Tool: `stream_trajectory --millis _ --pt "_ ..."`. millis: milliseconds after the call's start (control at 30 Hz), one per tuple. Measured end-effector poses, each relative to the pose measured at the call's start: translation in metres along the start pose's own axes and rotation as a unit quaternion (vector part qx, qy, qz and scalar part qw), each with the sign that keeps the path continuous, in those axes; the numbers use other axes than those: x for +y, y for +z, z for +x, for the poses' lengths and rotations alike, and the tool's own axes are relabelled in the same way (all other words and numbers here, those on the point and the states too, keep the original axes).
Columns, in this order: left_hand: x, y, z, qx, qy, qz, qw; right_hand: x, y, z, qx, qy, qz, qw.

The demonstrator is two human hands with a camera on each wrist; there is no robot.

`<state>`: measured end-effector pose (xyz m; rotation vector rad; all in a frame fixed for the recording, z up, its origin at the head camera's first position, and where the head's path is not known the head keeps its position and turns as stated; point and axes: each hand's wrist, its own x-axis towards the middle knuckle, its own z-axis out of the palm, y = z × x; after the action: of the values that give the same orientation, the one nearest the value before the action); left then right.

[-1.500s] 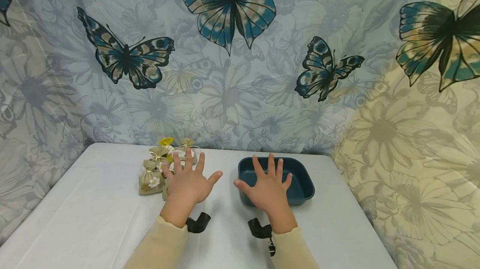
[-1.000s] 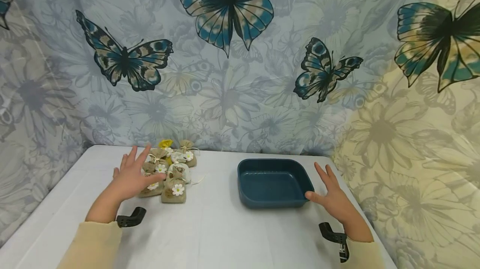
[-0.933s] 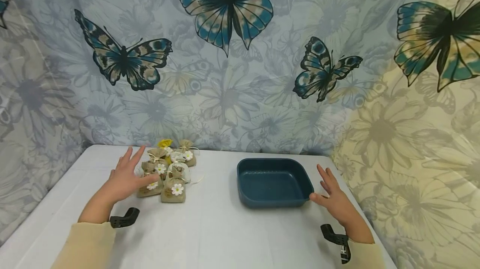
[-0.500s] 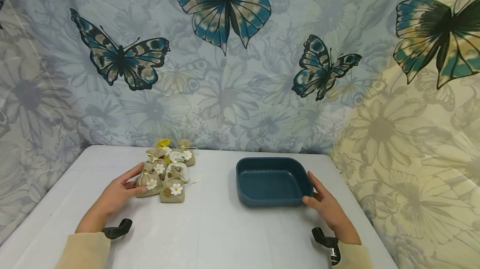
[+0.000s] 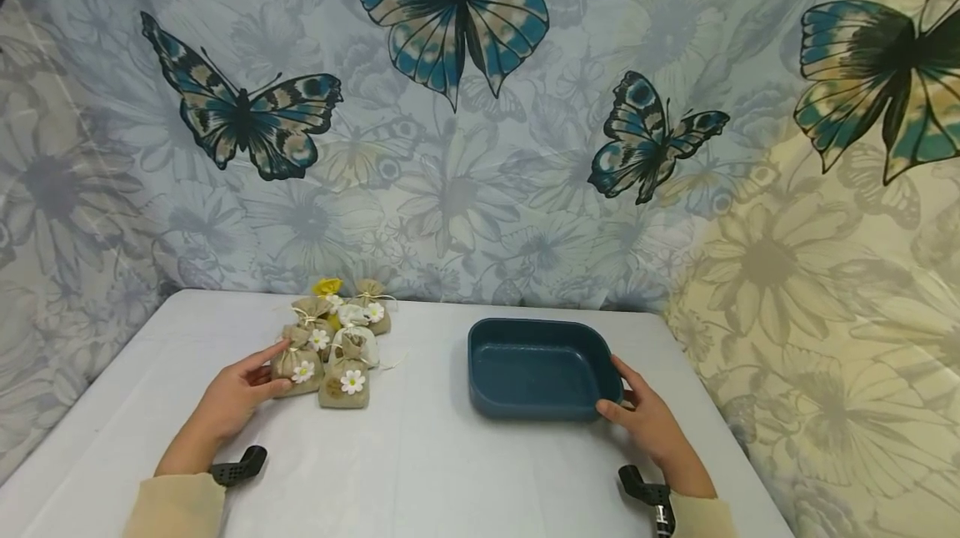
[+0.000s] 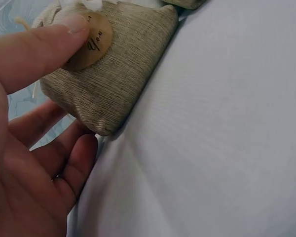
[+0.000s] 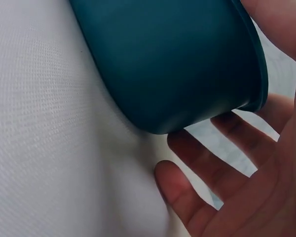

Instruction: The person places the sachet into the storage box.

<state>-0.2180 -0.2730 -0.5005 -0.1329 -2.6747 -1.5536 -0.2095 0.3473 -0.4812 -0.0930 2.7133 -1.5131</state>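
At the left, my left hand (image 5: 225, 406) holds the edge of a small tan drawstring pouch (image 5: 296, 354) with a white flower on it. In the left wrist view, the thumb lies over a round brown tag on the pouch's cloth (image 6: 130, 54), with the fingers at its side and partly hidden behind it. My right hand (image 5: 656, 431) grips the near right corner of a dark teal rectangular tub (image 5: 536, 406). The thumb is at the rim, and in the right wrist view fingertips touch the tub's outer wall (image 7: 172, 64). The tub stands on the table, with nothing inside.
Several more flowered pouches crowd beside and behind the held one, including a front tan pouch (image 5: 336, 392), a whitish pouch (image 5: 365, 346) and a yellow one (image 5: 327, 286). A white cloth covers the table (image 5: 435, 471). A butterfly-patterned curtain (image 5: 457, 204) hangs behind it.
Both hands moved apart from the middle, then lowered: the left onto the front-left pouch, the right onto the tub's right end. Lately the tub has shifted slightly left and nearer.
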Motion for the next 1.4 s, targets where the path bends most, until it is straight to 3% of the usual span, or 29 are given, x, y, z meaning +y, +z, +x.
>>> stream_trajectory --millis 200,433,733,1100,1400 --pt "-0.001 0.004 0.002 0.017 0.000 0.004 0.9998 0.005 0.002 -0.002 0.008 -0.003 0.004 1.000" --pt "-0.001 0.003 0.004 0.011 0.023 0.023 0.9994 0.003 0.007 -0.001 0.018 -0.031 0.018 0.999" --pt "-0.002 0.000 0.003 0.011 0.031 0.018 0.9993 0.008 0.010 0.001 0.036 -0.036 0.004 0.999" --pt "0.000 0.001 0.004 0.023 0.024 0.032 0.9989 0.014 0.009 0.001 0.039 -0.059 0.012 0.997" --pt "0.006 0.002 0.002 0.017 0.012 0.014 0.9997 0.015 0.009 0.002 0.043 -0.051 0.019 0.998"
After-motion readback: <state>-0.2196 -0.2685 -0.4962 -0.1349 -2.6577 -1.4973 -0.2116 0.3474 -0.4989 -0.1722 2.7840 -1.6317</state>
